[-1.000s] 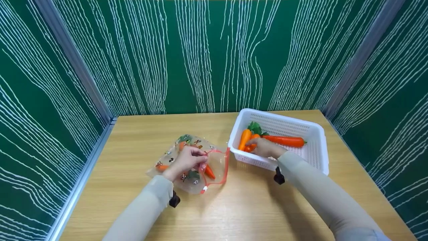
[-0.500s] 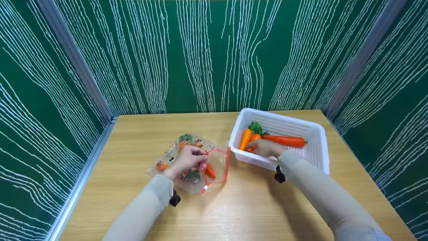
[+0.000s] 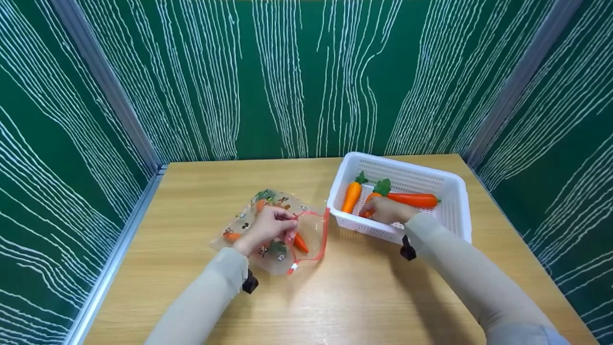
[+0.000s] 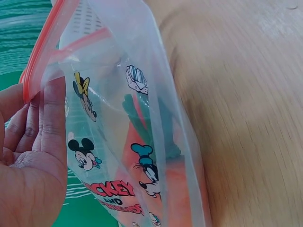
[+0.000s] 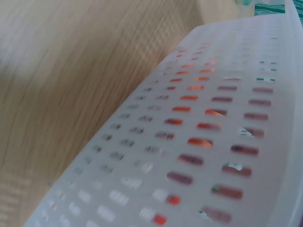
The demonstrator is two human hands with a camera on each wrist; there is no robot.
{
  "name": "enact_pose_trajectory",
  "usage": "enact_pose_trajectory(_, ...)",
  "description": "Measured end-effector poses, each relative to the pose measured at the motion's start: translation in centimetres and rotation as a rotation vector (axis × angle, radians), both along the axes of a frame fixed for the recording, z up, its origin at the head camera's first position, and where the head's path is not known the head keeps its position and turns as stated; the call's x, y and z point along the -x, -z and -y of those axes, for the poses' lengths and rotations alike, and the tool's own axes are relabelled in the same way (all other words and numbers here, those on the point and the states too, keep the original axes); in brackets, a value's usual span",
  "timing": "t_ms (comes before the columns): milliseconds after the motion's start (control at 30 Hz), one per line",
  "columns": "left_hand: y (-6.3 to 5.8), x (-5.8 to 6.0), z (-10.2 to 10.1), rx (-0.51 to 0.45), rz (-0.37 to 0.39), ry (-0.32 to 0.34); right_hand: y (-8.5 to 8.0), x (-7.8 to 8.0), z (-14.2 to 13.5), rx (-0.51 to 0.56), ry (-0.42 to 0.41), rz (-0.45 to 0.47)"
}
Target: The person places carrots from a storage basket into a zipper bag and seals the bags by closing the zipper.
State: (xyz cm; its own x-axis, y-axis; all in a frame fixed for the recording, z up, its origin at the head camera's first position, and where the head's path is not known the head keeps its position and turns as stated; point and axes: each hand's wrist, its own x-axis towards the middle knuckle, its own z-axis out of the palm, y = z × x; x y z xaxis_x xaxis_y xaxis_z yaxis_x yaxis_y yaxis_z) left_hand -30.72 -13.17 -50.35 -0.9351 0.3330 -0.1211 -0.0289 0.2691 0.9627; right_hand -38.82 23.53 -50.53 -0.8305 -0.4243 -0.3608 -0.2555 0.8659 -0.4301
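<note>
left grip (image 3: 269, 226), nearly closed, pinching zip bag (image 4: 111, 142) at mouth | right grip (image 3: 387, 209) angling down inside white basket (image 3: 364, 230), fingers curled, holding orange carrot (image 3: 372, 198) | second carrot (image 3: 352, 197) lying left of right grip, red vegetable (image 3: 415, 200) lying beyond

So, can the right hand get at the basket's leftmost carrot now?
Probably yes: the leftmost carrot lies close beside the right hand in the basket, with nothing over it. But that hand seems to grip the next carrot, so it may need to let go first.
</note>
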Motion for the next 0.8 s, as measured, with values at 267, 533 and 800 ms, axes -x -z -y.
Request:
enact_pose_trajectory(267, -0.1, -0.1, 0.0, 0.024, -0.005, -0.006, -0.7, -0.2, -0.9, -0.025, 0.026, -0.022)
enact_pose_trajectory(533, 0.2, 0.0, -0.1, -0.006, 0.032, -0.02, -2.2, 0.3, -1.1, 0.019, -0.041, -0.054)
enact_pose_trajectory(800, 0.1, 0.1, 0.1, -0.019, 0.033, -0.007, -4.2, 1.0, -0.9, 0.016, -0.128, -0.137)
